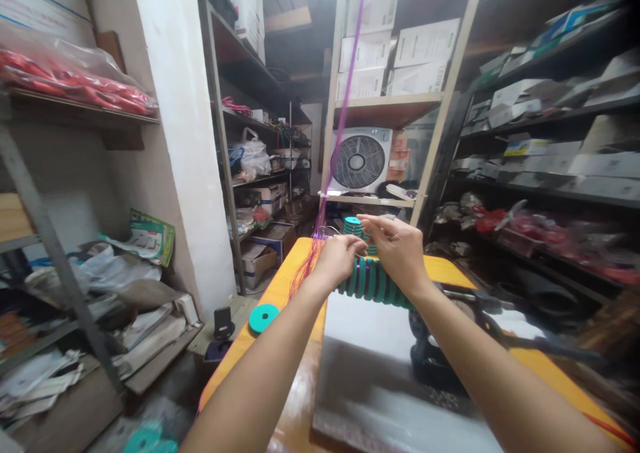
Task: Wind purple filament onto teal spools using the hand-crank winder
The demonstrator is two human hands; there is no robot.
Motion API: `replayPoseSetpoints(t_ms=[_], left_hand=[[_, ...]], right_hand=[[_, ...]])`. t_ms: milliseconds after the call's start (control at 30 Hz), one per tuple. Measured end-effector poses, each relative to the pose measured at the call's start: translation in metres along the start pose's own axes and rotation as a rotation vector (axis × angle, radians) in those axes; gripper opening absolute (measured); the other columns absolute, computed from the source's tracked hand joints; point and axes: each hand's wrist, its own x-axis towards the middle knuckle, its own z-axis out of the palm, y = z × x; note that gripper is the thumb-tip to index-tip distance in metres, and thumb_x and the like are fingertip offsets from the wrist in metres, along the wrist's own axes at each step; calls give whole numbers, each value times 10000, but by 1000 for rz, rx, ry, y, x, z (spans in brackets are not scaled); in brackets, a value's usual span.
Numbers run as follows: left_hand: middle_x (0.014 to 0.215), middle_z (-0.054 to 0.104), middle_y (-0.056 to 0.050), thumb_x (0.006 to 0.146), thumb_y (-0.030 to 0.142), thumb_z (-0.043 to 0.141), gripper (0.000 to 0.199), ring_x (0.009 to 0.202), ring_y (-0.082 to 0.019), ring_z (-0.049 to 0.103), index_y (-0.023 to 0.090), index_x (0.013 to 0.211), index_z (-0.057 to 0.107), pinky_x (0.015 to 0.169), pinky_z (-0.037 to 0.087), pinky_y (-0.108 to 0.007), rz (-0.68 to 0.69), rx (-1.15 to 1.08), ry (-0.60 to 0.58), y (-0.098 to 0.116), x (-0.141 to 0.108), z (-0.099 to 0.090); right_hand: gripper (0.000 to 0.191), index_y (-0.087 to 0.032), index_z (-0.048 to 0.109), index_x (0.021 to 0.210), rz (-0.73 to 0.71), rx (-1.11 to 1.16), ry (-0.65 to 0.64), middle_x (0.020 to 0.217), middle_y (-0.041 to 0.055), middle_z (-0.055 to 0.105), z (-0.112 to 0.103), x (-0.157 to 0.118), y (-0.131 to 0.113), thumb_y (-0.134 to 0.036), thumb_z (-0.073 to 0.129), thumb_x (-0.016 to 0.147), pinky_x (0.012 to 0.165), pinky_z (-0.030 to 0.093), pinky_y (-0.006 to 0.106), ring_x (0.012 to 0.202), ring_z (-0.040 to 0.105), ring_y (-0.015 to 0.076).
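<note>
My left hand (343, 258) is closed in a pinch above the left end of a row of green ringed discs (373, 285) with dark purple between them. Close by on the right, my right hand (399, 247) also pinches, its fingertips beside an upright stack of green discs (353, 225). Whatever lies between the fingers of either hand is too small to make out. Purple strands (340, 129) run down from above to the left of my hands. Below them, loose red strands (303, 271) spread over the yellow table (295, 359).
A single green disc (263, 318) lies at the table's left edge. Under my forearms is a grey board (370, 399), with a dark metal machine (425, 353) at its right. Behind stand a box fan (358, 161) and loaded shelves (385, 109). More crowded shelves line both sides.
</note>
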Motion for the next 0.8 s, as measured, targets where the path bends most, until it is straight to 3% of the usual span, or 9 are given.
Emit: replayPoseSetpoints(t_ms=[200,300,400,467,600,800], left_hand=[[1008,629,-17,826,459,359,450,860,10,576,145,1008,624,849,473,-102,-30,-47,-2,-4,5,2],[1016,627,-26,827,450,344,464,847,11,577,125,1009,621,816,469,-94,-51,-49,-20,-3,10,-1],[938,639,-37,798,388,387,414,783,9,570,82,917,639,776,459,-92,-67,-35,-88,0,15,-6],[881,640,-43,781,361,405,387,734,4,565,61,856,638,757,460,-100,-72,-32,-127,1,18,-8],[930,636,-44,801,373,367,403,763,6,573,77,903,619,792,481,-116,-62,-51,-49,1,20,-6],[929,636,-25,815,400,335,410,793,-9,602,126,969,599,812,503,-140,-41,-103,-18,0,13,2]], right_hand=[[296,-202,722,1022,51,61,-31,736,37,645,-13,-13,-4,-397,576,854,608,451,292,607,552,137],[401,-180,649,1171,149,188,-35,711,26,636,-14,-32,-6,-410,582,849,540,469,275,550,545,124],[473,-168,579,1247,237,314,49,712,22,648,-10,-47,-9,-371,625,823,551,496,276,563,578,134],[377,-160,620,1138,223,322,117,701,26,647,-6,-49,-10,-354,635,815,566,498,275,576,592,139],[232,-157,673,905,201,292,102,683,36,643,-1,-33,-8,-362,631,805,582,492,280,587,596,147],[311,-111,684,844,291,299,-2,659,64,649,5,8,16,-407,660,752,510,467,266,526,576,145]])
